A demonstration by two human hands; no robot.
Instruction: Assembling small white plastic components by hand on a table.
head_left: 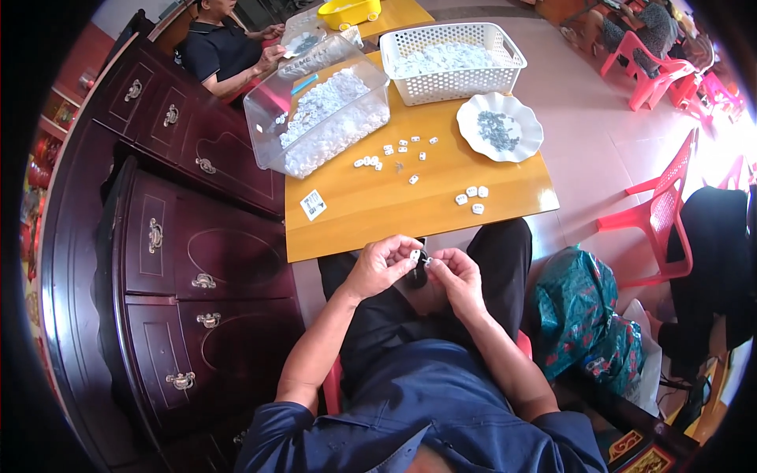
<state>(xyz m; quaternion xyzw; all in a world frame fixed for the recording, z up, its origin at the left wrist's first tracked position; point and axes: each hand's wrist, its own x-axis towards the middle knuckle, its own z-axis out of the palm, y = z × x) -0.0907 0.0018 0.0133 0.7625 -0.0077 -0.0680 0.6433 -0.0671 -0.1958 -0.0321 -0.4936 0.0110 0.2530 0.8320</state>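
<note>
My left hand (380,268) is closed, its thumb and fingertips pinching a small white plastic piece with dark holes (415,255) above my lap. Close beside it, my right hand (460,281) is pinched on a tiny part by the white piece, too small to make out. Both hands are just off the near edge of the wooden table (355,229). Similar white pieces lie loose on the tabletop, one small group (473,193) at the right and others (367,162) nearer the middle. A scalloped white plate (471,118) holds small grey parts.
A clear plastic bin (264,146) and a white perforated basket (410,83), both with many white pieces, stand at the back. A printed card (313,205) lies at left. Dark wooden cabinets (181,252) flank the table. Across it sits another person (225,51); a red chair (654,217) stands right.
</note>
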